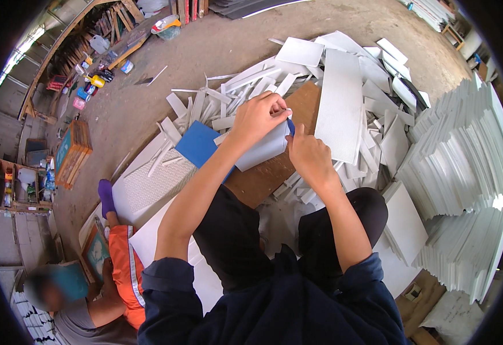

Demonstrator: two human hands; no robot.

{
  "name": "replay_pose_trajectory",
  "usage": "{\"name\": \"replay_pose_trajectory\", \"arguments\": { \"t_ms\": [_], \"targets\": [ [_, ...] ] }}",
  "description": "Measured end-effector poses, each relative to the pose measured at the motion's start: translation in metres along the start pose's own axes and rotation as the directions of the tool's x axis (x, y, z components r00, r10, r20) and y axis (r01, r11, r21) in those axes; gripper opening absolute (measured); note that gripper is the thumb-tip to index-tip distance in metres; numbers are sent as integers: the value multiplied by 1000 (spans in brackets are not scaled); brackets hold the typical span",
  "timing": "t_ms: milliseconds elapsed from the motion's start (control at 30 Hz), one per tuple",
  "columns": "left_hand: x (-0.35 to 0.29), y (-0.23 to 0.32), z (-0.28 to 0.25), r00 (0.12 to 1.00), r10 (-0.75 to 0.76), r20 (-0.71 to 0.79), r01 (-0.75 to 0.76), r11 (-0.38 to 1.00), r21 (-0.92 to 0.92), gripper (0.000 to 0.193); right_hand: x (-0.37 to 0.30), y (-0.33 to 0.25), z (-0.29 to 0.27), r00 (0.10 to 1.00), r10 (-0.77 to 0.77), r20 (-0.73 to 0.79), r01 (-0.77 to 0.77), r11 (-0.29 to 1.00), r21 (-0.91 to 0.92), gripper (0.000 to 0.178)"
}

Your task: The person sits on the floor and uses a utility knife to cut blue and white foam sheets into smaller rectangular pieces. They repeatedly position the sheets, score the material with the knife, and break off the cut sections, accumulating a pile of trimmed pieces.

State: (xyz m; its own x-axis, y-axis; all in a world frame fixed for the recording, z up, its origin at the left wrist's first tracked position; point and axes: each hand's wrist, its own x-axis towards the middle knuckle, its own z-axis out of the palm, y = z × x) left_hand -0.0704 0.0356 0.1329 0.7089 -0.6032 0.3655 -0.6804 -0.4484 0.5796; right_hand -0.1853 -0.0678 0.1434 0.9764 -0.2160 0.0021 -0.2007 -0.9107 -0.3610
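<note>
My left hand (pixel 261 119) is closed in a pinch at the upper corner of a white panel (pixel 265 150), which stands tilted over a brown board (pixel 261 179). My right hand (pixel 312 156) is closed around a small blue tool (pixel 291 127) at the panel's right edge. The fingers hide most of the tool, so its exact kind does not show. Both hands are close together, almost touching, above the brown board between my knees. A flat blue sheet (pixel 200 144) lies just left of the panel, partly behind my left forearm.
White offcuts and strips (pixel 251 83) heap around the board, with a long white panel (pixel 339 106) on the right. Tall stacks of white sheets (pixel 455 149) rise at far right. A person in orange trousers (pixel 126 270) sits at lower left. Bottles and tools (pixel 93 83) lie beyond.
</note>
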Motion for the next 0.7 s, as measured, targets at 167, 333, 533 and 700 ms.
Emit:
{"name": "replay_pose_trajectory", "arguments": {
  "t_ms": [167,333,533,700],
  "targets": [
    [5,-12,0,997,70,-42,-70,998,3,17,-4,-3,-6,1000,-24,-7,24,999,-42,22],
    [8,-17,1,992,122,-20,-122,993,-5,16,2,0,-8,999,-41,31,42,998,-46,20],
    [7,-18,-2,993,121,-1,-121,992,-36,16,18,2,9,999,-24,23,25,999,-43,18],
    [6,-14,-1,994,105,-4,-105,994,-38,20,20,1,17,999,-25,-29,24,999,-44,16]
  ]
}}
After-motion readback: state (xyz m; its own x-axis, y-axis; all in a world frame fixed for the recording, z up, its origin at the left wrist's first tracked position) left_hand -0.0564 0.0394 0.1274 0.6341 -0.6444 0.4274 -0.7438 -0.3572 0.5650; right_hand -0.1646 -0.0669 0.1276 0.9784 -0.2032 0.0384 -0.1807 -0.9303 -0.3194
